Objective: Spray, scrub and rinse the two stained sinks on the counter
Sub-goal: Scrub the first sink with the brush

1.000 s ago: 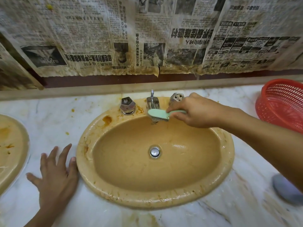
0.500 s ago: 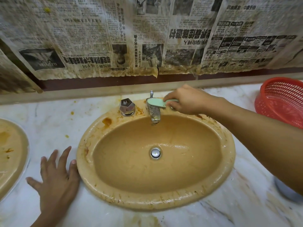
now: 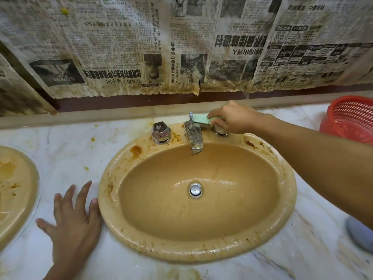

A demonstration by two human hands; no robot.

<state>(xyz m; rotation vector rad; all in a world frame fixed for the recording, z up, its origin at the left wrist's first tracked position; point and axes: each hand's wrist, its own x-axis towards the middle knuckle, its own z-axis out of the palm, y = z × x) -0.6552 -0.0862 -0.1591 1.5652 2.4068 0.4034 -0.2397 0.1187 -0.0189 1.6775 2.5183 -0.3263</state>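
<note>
The right hand (image 3: 237, 119) reaches in from the right edge and grips a mint-green scrub brush (image 3: 201, 118), fingers curled over its handle. The brush lies nearly level, its long axis running left to right across the upper middle of the frame. Its rounded plastic head points left and sits just beside the thin chrome lift rod (image 3: 190, 116), at the back of the faucet spout (image 3: 194, 136). A darker underside shows along the brush's lower edge.

The spout is dull, streaked metal angling down toward the bowl. A faceted chrome tap knob (image 3: 161, 132) stands to its left, and the other knob (image 3: 221, 132) is mostly hidden under the gripping hand.

The oval sink (image 3: 201, 252) fills the centre. It is glossy tan ceramic, wet inside, its broad rim crusted with orange-brown smears, with a round metal drain (image 3: 195, 190) at the bottom. A second sink (image 3: 34, 178), equally stained, is cut off at the left edge.

The left hand (image 3: 74, 216) lies flat on the veined white marble counter (image 3: 66, 150) at lower left. Its fingers are spread and straight, and one fingertip touches the centre sink's rim.

Stained, wrinkled newspaper (image 3: 181, 47) covers the wall above. A red plastic mesh basket (image 3: 352, 120) sits at the right edge.
</note>
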